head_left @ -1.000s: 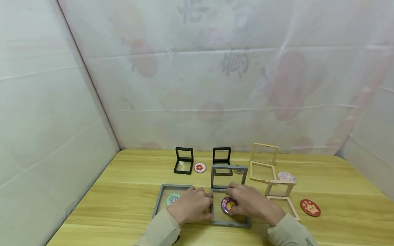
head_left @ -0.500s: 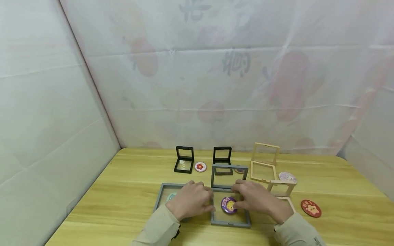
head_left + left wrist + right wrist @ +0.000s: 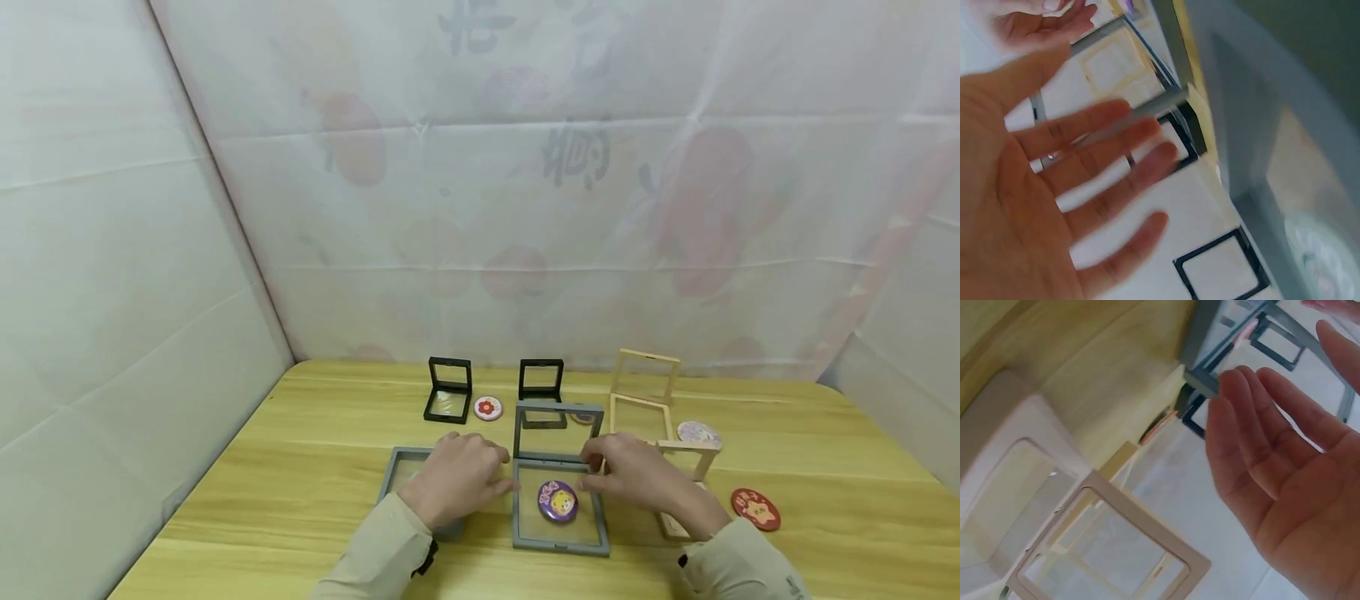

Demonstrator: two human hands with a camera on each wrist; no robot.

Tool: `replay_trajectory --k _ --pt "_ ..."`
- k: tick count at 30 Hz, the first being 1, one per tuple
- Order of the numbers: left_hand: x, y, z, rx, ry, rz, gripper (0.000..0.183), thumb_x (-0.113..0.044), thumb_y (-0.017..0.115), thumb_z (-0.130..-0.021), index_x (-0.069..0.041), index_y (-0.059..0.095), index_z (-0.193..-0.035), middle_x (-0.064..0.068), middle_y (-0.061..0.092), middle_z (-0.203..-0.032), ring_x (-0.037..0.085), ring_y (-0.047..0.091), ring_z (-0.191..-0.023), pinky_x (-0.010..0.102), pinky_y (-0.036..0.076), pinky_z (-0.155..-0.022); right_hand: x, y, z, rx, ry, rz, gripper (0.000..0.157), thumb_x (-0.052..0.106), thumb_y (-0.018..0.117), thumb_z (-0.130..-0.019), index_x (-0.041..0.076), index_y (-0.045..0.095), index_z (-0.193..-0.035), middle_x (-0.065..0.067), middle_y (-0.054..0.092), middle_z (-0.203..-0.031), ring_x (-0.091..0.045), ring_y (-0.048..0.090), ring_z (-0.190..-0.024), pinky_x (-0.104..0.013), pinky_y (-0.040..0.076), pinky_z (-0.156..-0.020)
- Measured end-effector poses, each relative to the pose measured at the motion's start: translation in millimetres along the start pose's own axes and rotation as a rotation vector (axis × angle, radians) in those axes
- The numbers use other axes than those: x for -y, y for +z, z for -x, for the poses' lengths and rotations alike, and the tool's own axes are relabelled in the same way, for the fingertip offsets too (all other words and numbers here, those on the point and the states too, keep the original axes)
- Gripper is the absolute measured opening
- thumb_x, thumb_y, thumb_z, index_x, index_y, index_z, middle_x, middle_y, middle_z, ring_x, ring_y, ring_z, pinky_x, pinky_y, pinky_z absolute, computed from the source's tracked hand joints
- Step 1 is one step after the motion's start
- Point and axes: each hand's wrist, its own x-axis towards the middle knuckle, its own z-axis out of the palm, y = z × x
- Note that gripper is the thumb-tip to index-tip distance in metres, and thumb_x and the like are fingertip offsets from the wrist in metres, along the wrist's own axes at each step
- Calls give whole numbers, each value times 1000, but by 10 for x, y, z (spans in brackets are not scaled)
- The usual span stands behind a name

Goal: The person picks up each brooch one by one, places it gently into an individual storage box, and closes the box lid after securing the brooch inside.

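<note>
Open gray frame case (image 3: pixel 558 483) at table (image 3: pixel 315 492) center, purple badge (image 3: pixel 557 501) inside; left hand (image 3: pixel 454 478) at nine o'clock, right hand (image 3: pixel 637 479) at three, both relaxed, gripping nothing; likely light, rigid, thin-filmed, best taken by rim.

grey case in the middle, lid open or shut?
Open. The grey case lies flat holding the purple badge, and its lid stands upright at the back edge.

Head view: high, forward-down over table (image 3: pixel 315 467). Wrist views: close, palm-side, blurred. All share grey frame (image 3: pixel 558 433).
</note>
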Motion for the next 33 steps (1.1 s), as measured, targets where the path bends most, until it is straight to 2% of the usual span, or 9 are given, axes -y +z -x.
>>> replay_trajectory --k 4,6,13,15,17,22,26,31,33 --pt "-6 -23 -5 16 -106 131 31 -37 74 -94 -8 78 -104 1 77 -93 10 70 -71 31 58 -69 15 -47 7 30 11 -69 30 25 78 -90 -1 72 -102 4 69 -86 -8 62 -74 -29 52 -64" --pt "-9 -29 -10 28 -144 175 32 -36 73 -94 -7 78 -106 3 77 -94 10 69 -69 30 58 -66 15 -62 9 33 6 -90 29 24 78 -90 -2 71 -101 2 69 -85 -9 63 -74 -29 53 -64" --pt "-7 -26 -19 9 -208 252 35 -36 72 -95 -4 76 -108 7 77 -94 9 67 -66 29 57 -64 21 -84 16 32 44 -139 30 21 76 -91 -6 70 -102 -1 69 -88 -13 64 -78 -29 54 -66" --pt "-1 -23 -21 -6 -230 283 36 -35 72 -95 -3 76 -109 8 76 -92 6 63 -61 27 56 -62 22 -91 19 41 93 -202 31 22 74 -94 -7 69 -104 -4 68 -87 -17 65 -74 -32 55 -63" --pt "5 -20 -22 -23 -251 309 36 -34 72 -95 -2 76 -111 5 73 -77 2 52 -51 23 50 -55 28 -99 28 55 154 -283 35 25 70 -97 -9 67 -106 -7 65 -85 -20 64 -71 -35 56 -57" --pt "13 -18 -32 -64 -284 326 37 -32 70 -97 0 74 -114 -8 44 -50 1 25 -43 20 28 -42 52 -118 45 55 315 -443 46 35 56 -105 -10 63 -110 -12 62 -89 -25 61 -69 -39 57 -51" --pt "10 -20 -47 -87 -301 347 39 -33 67 -99 2 73 -117 -10 38 -50 1 23 -45 21 24 -42 56 -131 43 29 390 -459 53 40 49 -107 -11 61 -113 -15 64 -96 -26 63 -72 -40 58 -53" --pt "17 -11 -73 -98 -330 395 44 -36 62 -102 3 71 -119 -8 35 -52 2 22 -45 21 21 -42 73 -134 49 2 458 -456 68 48 42 -108 -16 55 -128 -16 65 -96 -27 64 -75 -41 58 -52" --pt "24 -6 -88 -97 -351 418 47 -39 58 -104 3 71 -120 -5 44 -54 3 23 -45 22 22 -42 76 -134 51 -8 476 -466 72 50 40 -108 -17 50 -133 -17 65 -97 -27 65 -75 -42 57 -52"
